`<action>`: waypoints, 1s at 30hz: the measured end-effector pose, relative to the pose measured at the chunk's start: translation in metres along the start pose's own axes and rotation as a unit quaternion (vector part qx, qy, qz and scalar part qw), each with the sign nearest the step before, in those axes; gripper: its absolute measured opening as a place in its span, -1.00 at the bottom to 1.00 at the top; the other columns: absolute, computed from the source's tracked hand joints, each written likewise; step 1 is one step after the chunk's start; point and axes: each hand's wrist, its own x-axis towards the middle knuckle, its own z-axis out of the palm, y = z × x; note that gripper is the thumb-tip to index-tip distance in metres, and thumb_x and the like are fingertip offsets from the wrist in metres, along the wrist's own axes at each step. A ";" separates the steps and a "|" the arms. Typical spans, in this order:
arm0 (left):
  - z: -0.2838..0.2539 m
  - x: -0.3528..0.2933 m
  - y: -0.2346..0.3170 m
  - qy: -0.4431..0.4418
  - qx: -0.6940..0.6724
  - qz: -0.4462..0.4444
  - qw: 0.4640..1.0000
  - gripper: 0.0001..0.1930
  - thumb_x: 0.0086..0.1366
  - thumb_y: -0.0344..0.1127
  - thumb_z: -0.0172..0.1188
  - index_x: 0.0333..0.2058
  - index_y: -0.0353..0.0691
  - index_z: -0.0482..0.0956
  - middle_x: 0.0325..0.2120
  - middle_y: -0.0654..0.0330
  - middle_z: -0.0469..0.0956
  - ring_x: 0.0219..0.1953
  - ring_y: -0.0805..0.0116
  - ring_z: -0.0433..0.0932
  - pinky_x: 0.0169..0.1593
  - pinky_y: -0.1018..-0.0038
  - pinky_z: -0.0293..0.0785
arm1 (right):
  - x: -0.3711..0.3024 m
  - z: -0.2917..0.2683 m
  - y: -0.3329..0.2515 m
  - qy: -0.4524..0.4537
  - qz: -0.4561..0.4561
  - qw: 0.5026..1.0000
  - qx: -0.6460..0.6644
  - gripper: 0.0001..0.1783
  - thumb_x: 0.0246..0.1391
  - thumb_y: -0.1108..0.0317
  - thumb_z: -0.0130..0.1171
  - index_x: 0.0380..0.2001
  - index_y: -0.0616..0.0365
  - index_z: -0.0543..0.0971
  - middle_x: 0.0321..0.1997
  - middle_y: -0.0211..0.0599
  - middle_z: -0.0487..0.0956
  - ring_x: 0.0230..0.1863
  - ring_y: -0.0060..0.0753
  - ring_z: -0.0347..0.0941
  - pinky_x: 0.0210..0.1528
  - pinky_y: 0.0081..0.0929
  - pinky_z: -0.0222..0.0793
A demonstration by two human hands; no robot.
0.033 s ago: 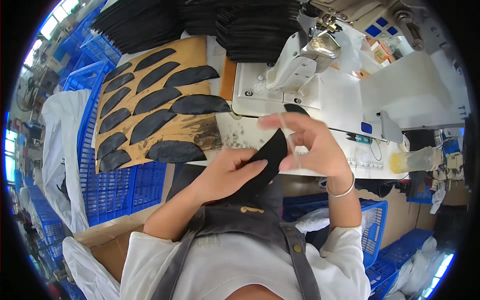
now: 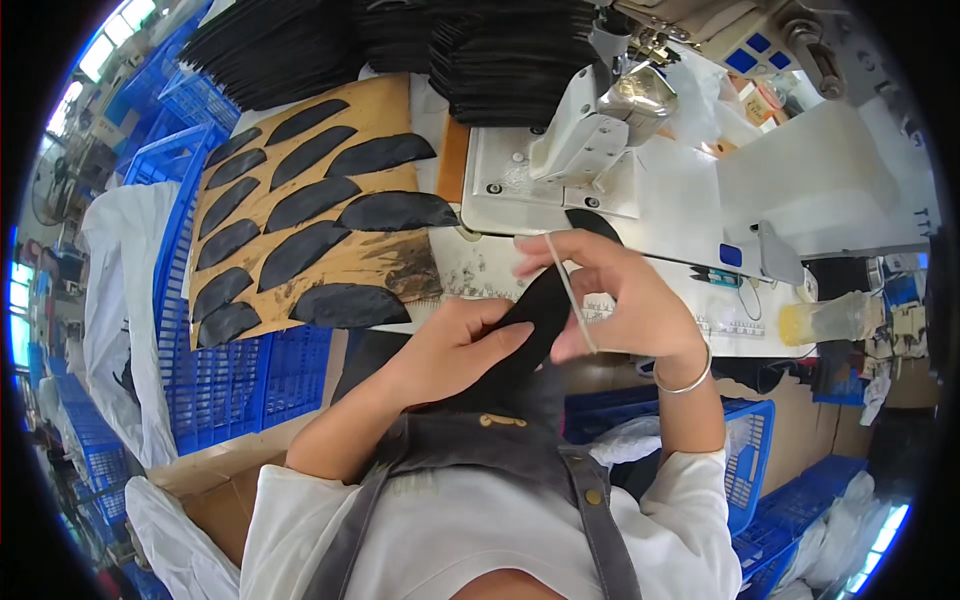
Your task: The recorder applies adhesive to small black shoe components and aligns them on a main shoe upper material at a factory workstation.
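My left hand is closed around a black crescent-shaped fabric piece, its thumb lying flat on top. The piece is held up above the near edge of the table and slants toward the right. Close to its far end is my right hand, fingers curled, with a thin pale stick between fingertips and thumb. The stick crosses near the piece's right edge; whether they touch, I cannot tell. Another black piece lies on the machine table just beyond my right hand, partly hidden by it.
A brown board with several black crescent pieces lies at left over blue crates. Stacks of black pieces stand at the back beside a white sewing machine. A clear jar with yellow content lies at right.
My right hand and the pale stick have shifted slightly left and down along the fabric piece. My left hand keeps its hold.
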 end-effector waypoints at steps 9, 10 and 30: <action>0.008 0.011 0.001 -0.027 0.163 0.079 0.983 -0.84 0.29 -0.35 0.10 -0.39 -0.35 0.43 -0.69 0.12 0.28 -0.61 0.49 0.22 -0.49 0.45 0.24 | -0.005 0.007 0.009 0.026 -0.048 0.976 -0.210 -0.51 -0.23 0.38 0.34 -0.20 0.18 0.35 -0.36 -0.21 0.50 -0.28 -0.24 0.47 -0.20 -0.40 0.37; 0.012 0.013 0.000 0.020 0.177 0.094 0.980 -0.83 0.29 -0.35 0.10 -0.39 -0.36 0.42 -0.69 0.11 0.29 -0.60 0.49 0.23 -0.48 0.44 0.26 | -0.008 0.008 0.013 0.038 -0.048 0.975 -0.215 -0.51 -0.23 0.38 0.34 -0.20 0.18 0.35 -0.36 -0.21 0.50 -0.28 -0.24 0.47 -0.20 -0.40 0.37; 0.022 0.013 -0.018 0.021 0.167 0.119 0.979 -0.87 0.24 -0.45 0.13 -0.23 -0.31 0.54 -0.35 0.16 0.60 -0.30 0.42 0.58 -0.18 0.53 0.46 | 0.098 -0.286 0.048 0.669 -0.189 0.651 -0.304 -0.69 -0.02 0.39 0.02 -0.19 0.35 0.44 -0.28 0.22 0.51 -0.23 0.22 0.46 -0.13 -0.06 0.36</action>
